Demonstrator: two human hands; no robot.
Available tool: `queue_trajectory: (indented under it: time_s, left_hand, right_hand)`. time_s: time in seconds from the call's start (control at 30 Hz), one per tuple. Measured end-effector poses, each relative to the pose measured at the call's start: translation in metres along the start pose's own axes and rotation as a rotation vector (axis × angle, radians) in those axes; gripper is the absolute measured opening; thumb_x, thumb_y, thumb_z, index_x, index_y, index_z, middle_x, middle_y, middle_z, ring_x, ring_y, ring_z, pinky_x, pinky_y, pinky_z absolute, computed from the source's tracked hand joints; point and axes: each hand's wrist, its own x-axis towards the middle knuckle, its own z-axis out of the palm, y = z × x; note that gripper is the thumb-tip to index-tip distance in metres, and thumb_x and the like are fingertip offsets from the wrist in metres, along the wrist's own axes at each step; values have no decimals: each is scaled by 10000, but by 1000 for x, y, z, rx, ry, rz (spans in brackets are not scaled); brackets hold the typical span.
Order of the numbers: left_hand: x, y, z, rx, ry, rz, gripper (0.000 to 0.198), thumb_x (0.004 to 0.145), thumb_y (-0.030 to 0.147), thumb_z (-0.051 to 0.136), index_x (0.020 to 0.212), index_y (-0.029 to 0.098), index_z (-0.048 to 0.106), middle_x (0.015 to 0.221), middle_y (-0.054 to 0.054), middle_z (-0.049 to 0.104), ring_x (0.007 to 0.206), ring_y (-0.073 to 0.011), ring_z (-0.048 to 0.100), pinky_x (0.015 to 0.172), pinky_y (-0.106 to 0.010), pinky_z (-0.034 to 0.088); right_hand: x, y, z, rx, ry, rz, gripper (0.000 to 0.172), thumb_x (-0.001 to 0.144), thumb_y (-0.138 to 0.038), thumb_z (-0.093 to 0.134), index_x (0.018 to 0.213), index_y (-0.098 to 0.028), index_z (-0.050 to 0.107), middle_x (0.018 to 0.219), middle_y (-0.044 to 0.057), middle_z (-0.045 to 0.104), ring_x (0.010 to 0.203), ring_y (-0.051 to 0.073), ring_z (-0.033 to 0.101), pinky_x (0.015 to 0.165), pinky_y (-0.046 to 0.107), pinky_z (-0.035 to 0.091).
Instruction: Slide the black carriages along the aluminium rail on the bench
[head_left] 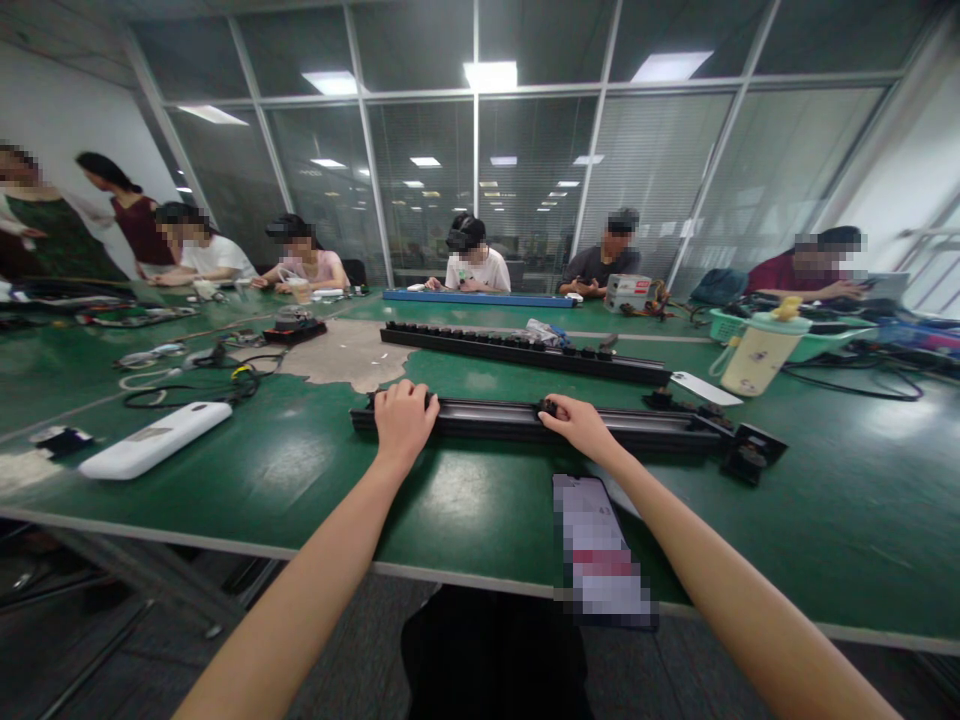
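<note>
A long black metal rail [487, 415] lies across the green table [300, 480] in front of me. My left hand [403, 417] is curled over the rail's left end, fingers wrapped on it. My right hand [579, 423] pinches a small black part [550, 407] sitting on the rail near its middle. Black end pieces [750, 450] lie at the rail's right end. A phone [600, 550] rests on the table edge between my forearms.
A second black rail [517, 350] with several knobs lies further back, a blue one [480, 298] beyond it. A white oblong device [154, 440] and cables [195, 375] are at left, a cream jug [757, 355] at right. Several people sit around the table.
</note>
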Motion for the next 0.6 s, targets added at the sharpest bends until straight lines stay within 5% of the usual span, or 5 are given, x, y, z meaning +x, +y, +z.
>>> queue_trajectory:
  time_s: [0.6]
  left_hand:
    - [0, -1, 0, -56, -2, -11, 316, 1011, 380, 464, 1057, 201, 720, 1095, -120, 697, 1027, -288, 642, 973, -438, 393]
  right_hand:
    - [-3, -2, -2, 25, 27, -2, 393, 891, -534, 595, 1029, -183, 706, 741, 11, 606, 691, 183, 543, 677, 308, 396]
